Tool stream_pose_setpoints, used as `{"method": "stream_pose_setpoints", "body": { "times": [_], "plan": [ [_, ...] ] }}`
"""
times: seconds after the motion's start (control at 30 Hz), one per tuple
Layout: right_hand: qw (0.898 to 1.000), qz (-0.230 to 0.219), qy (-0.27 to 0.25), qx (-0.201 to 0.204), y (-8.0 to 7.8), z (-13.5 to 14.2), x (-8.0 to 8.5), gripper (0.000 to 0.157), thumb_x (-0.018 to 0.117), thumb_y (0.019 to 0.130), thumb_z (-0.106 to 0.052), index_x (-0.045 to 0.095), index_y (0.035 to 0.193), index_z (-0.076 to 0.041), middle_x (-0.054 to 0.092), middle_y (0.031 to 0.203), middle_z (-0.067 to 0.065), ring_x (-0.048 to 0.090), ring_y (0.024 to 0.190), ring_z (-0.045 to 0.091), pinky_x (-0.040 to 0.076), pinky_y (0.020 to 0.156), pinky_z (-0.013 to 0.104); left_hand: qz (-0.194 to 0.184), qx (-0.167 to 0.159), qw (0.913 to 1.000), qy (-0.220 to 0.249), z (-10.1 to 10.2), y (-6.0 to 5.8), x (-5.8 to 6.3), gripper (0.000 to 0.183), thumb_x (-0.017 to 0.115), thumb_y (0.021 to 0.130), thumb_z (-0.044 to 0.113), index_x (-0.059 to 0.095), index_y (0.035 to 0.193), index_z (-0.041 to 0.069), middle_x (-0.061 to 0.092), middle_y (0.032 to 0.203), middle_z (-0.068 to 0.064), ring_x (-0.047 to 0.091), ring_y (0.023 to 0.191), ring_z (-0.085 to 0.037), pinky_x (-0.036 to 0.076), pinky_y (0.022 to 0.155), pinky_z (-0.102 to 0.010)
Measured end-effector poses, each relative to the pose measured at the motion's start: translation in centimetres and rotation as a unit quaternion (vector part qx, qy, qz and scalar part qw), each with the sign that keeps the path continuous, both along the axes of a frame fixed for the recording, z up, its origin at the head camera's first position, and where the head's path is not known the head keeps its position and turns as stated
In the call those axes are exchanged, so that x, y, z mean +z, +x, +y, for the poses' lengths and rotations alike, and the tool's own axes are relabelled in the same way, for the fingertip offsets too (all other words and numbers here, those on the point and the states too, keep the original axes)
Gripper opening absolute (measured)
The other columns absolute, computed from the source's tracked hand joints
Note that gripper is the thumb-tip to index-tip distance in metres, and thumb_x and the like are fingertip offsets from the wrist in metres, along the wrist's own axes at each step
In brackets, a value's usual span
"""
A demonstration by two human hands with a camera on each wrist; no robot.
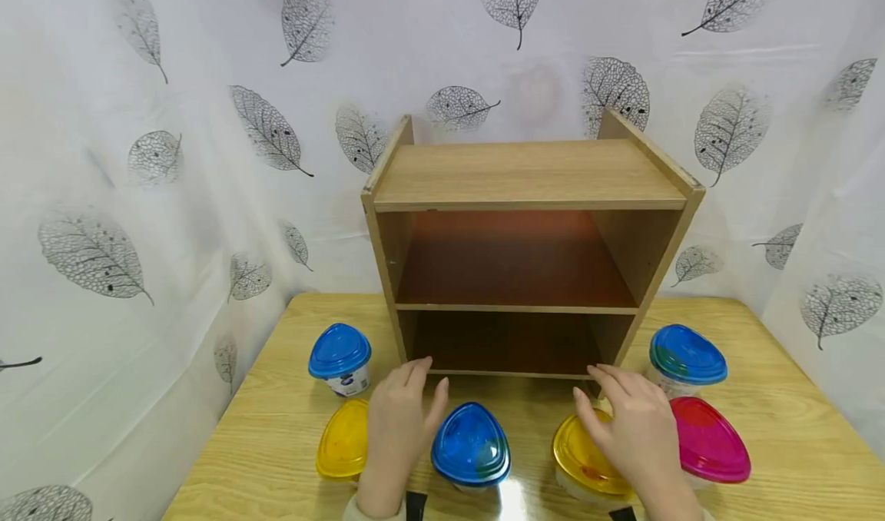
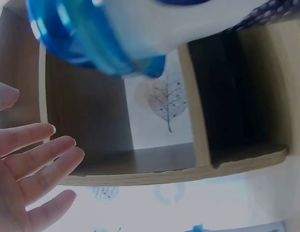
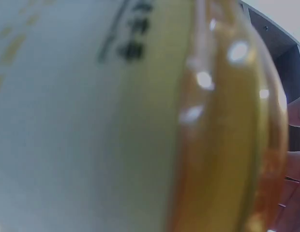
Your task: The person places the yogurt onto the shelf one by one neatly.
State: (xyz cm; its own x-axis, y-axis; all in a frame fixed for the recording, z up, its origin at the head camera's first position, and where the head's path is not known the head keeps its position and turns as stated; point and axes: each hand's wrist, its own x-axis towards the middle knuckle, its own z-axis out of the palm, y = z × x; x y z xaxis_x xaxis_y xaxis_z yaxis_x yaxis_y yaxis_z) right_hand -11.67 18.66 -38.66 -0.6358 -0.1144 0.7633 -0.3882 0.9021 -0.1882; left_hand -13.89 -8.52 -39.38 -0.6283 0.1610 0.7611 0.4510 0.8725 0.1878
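My left hand (image 1: 397, 429) is held over the table's near part, thumb apart from its straight fingers, between a yellow-lidded tub (image 1: 340, 442) and a blue-lidded tub (image 1: 472, 444). Nothing is in that hand; in the left wrist view its fingers (image 2: 43, 166) spread beside the blue-lidded tub (image 2: 135, 29). Above another yellow-lidded tub (image 1: 577, 452), my right hand (image 1: 639, 425) has extended fingers and holds nothing. It partly hides that tub and the edge of a pink-lidded tub (image 1: 712, 440). The yellow-lidded tub (image 3: 222, 135) fills most of the right wrist view, with fingers (image 3: 292, 174) at its edge.
A two-compartment wooden shelf (image 1: 532, 175) stands behind the hands on the wooden table (image 1: 235, 459). One blue-lidded tub (image 1: 339, 352) is at its left, another blue-lidded tub (image 1: 687, 356) at its right. A leaf-patterned white curtain (image 1: 207, 198) hangs behind.
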Motion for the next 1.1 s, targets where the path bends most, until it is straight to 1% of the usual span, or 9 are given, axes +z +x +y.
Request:
{"method": "stream_pose_setpoints", "body": {
  "times": [0.17,0.3,0.37,0.4,0.57,0.63,0.73,0.93,1.1],
  "plan": [
    [1.000,-0.005,-0.007,-0.010,0.3,0.6,-0.2,0.056,0.041,0.085,-0.048,0.066,0.089,0.002,0.064,0.087,0.016,0.057,0.081,0.033,0.043,0.070,0.050,0.025,-0.010,0.9996,0.004,-0.2,-0.3,0.9,0.033,0.061,0.076,0.029,0.066,0.092,0.001,0.065,0.087,-0.011,0.061,0.073,-0.024,0.051,0.059,-0.033],
    [1.000,0.000,-0.007,-0.016,0.5,1.2,-0.6,0.058,0.039,0.085,-0.050,0.066,0.086,0.002,0.063,0.084,0.015,0.056,0.079,0.033,0.043,0.068,0.049,0.041,-0.014,0.9990,0.007,-0.2,-0.6,1.8,0.033,0.061,0.076,0.029,0.066,0.093,0.001,0.065,0.086,-0.011,0.061,0.072,-0.024,0.051,0.059,-0.033],
    [1.000,0.001,-0.005,-0.020,0.6,1.6,-0.8,0.056,0.041,0.085,-0.049,0.066,0.086,0.002,0.063,0.083,0.015,0.056,0.079,0.033,0.043,0.068,0.049,0.053,-0.016,0.9984,0.010,-0.3,-0.8,2.2,0.033,0.060,0.077,0.029,0.066,0.092,0.000,0.065,0.086,-0.011,0.062,0.072,-0.024,0.051,0.059,-0.033],
    [1.000,0.000,-0.003,-0.023,0.7,1.7,-0.8,0.053,0.043,0.084,-0.046,0.066,0.086,0.002,0.063,0.083,0.015,0.056,0.079,0.033,0.044,0.068,0.049,0.056,-0.015,0.9983,0.011,-0.3,-0.8,2.4,0.034,0.058,0.080,0.031,0.066,0.093,0.000,0.065,0.086,-0.011,0.062,0.073,-0.024,0.051,0.060,-0.033],
    [0.999,-0.016,0.002,-0.040,1.0,2.5,-1.0,0.040,0.057,0.076,-0.035,0.066,0.086,0.003,0.063,0.085,0.017,0.056,0.079,0.035,0.043,0.067,0.049,0.051,-0.016,0.9984,0.017,-0.3,-1.0,3.5,0.035,0.055,0.082,0.032,0.065,0.096,0.001,0.065,0.090,-0.012,0.062,0.078,-0.024,0.051,0.064,-0.034],
    [0.999,-0.014,0.003,-0.044,1.1,2.7,-1.0,0.039,0.058,0.074,-0.033,0.066,0.086,0.003,0.063,0.085,0.018,0.056,0.080,0.035,0.043,0.066,0.049,0.050,-0.017,0.9984,0.020,-0.4,-1.0,4.0,0.034,0.056,0.081,0.030,0.065,0.097,0.001,0.064,0.092,-0.012,0.062,0.080,-0.025,0.051,0.065,-0.035],
    [0.999,-0.012,0.001,-0.052,1.1,3.1,-1.0,0.039,0.058,0.074,-0.033,0.066,0.086,0.003,0.063,0.086,0.018,0.056,0.080,0.035,0.043,0.065,0.049,0.061,-0.017,0.9976,0.026,-0.4,-1.1,4.6,0.035,0.055,0.082,0.030,0.064,0.098,0.001,0.064,0.092,-0.012,0.061,0.080,-0.025,0.051,0.064,-0.035],
    [0.997,-0.034,-0.007,-0.075,1.3,3.7,-0.9,0.037,0.062,0.071,-0.030,0.065,0.086,0.004,0.063,0.088,0.018,0.055,0.083,0.037,0.041,0.069,0.051,0.085,-0.018,0.9951,0.047,-0.5,-1.5,5.7,0.035,0.055,0.082,0.029,0.063,0.098,-0.001,0.064,0.093,-0.013,0.062,0.080,-0.026,0.051,0.065,-0.036],
    [0.996,-0.040,-0.015,-0.081,1.4,4.2,-0.9,0.034,0.066,0.068,-0.025,0.065,0.086,0.003,0.063,0.090,0.018,0.054,0.084,0.038,0.041,0.068,0.052,0.107,-0.013,0.9916,0.071,-0.6,-1.8,6.7,0.038,0.052,0.085,0.031,0.063,0.099,-0.002,0.064,0.092,-0.014,0.061,0.080,-0.026,0.051,0.066,-0.037]
  ]
}}
